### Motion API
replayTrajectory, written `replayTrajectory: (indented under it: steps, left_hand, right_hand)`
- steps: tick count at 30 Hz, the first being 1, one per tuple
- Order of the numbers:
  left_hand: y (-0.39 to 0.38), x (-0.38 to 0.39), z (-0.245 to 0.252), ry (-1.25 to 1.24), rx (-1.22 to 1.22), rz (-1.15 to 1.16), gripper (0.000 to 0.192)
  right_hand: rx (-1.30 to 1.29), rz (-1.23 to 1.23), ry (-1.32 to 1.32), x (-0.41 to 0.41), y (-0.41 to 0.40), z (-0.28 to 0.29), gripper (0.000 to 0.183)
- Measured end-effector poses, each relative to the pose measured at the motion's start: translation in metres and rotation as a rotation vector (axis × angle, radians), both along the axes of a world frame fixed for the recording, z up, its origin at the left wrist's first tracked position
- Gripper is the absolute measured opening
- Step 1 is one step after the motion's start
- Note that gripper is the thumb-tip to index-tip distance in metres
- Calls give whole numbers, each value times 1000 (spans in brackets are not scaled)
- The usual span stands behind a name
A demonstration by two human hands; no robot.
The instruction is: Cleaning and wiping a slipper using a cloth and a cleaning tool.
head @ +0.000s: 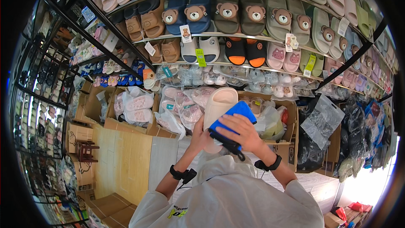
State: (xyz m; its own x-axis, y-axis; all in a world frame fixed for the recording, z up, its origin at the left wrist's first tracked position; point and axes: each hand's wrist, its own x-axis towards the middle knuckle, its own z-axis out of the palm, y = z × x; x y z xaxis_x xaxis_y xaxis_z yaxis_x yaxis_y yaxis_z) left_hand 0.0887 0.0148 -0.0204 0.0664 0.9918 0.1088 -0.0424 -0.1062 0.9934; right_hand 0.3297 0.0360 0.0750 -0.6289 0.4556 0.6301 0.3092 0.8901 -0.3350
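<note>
A pale cream slide slipper (221,101) is held up in front of my chest, its toe end pointing toward the shelves. My left hand (200,136) grips its left edge low down. A blue cloth-like cleaning pad (243,111) with a black edge and a black loop is in my right hand (242,132), fingers spread over its top. The pad lies against the right side of the slipper and covers part of it. Below my hands, part of another pale slipper (212,147) shows, mostly hidden.
Shelves ahead carry rows of slides, several with bear faces (227,10) and hanging tags. Beneath them stand cardboard boxes (126,126) of bagged slippers (139,109). Black bags (313,145) lie at right. A small dark red stool (86,152) and cartons (109,207) stand at left.
</note>
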Motion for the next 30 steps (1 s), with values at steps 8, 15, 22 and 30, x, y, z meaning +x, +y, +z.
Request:
replayTrajectory:
  steps: [8, 15, 22, 30]
  left_hand:
    - [-8, 12, 17, -134, -143, -23, 59]
    - [-9, 11, 13, 3, 12, -15, 61]
    - [-19, 11, 8, -75, -61, -99, 63]
    - [-41, -1, 26, -58, -100, 22, 62]
  right_hand:
    - [-72, -293, 144, -6, -8, 12, 62]
    - [119, -84, -90, 3, -22, 15, 68]
    - [-115, -294, 156, 8, -6, 15, 63]
    - [3, -38, 1, -17, -25, 31, 60]
